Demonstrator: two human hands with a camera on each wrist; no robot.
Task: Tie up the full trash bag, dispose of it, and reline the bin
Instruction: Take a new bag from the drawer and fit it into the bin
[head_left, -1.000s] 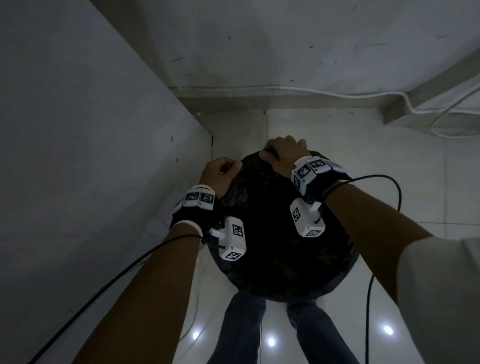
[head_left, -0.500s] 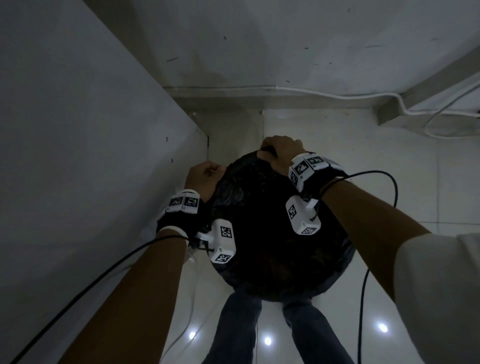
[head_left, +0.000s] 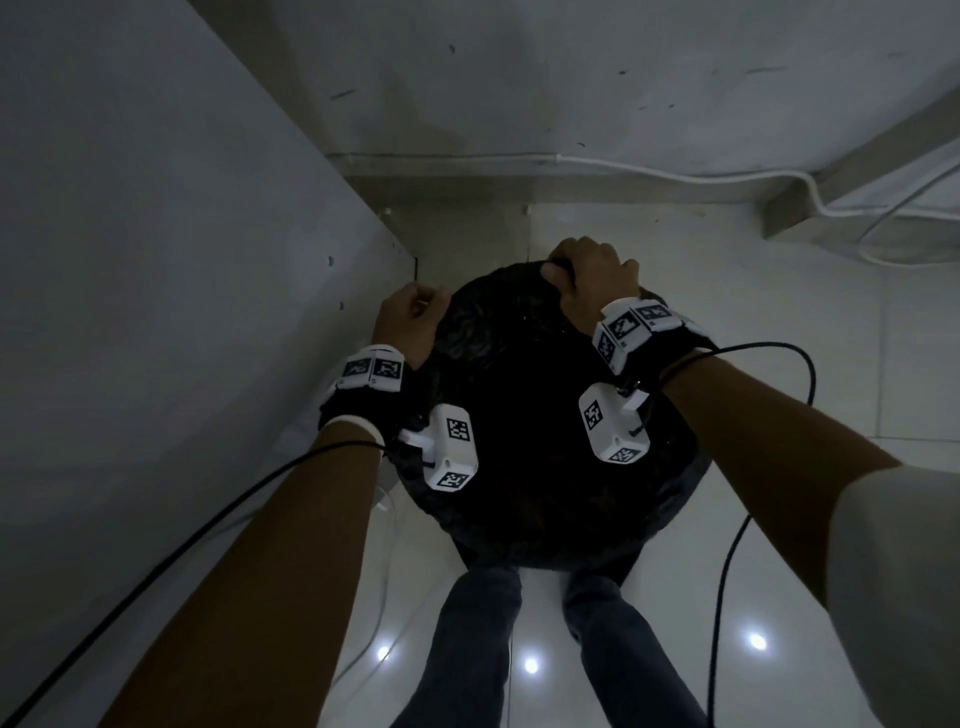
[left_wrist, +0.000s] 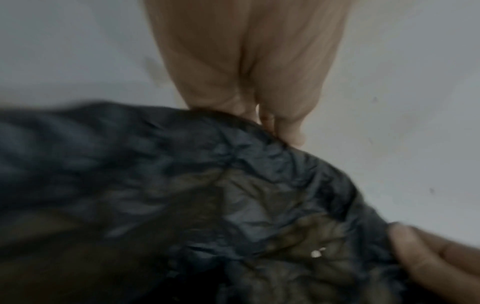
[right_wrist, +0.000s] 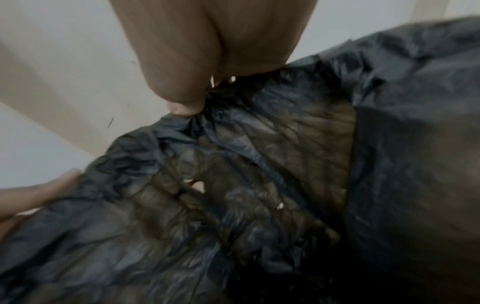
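On the pale tiled floor (head_left: 779, 332), in the corner between a grey panel (head_left: 156, 260) on the left and the back wall (head_left: 519, 78), we saw the black trash bag (head_left: 540, 415) sitting directly in front of the person's legs (head_left: 467, 649). Going from the left, the left hand (head_left: 410, 325) was at the bag's left edge, close to the grey panel, with its fingers curled and pinching the crinkled black plastic; the left wrist view showed those fingertips (left_wrist: 283, 127) closed on a gathered fold of the bag's edge (left_wrist: 233, 156). The bag's dark mass lay between the two hands and below them, spreading back toward the legs. Further right, the right hand (head_left: 592, 280) was on the far top of the bag, its fingers clamped on the plastic; from the right wrist we saw its fingertips (right_wrist: 184, 102) bunching the film into a tight pucker (right_wrist: 207, 123). A white cable (head_left: 675, 174) ran along the foot of the back wall to the right.
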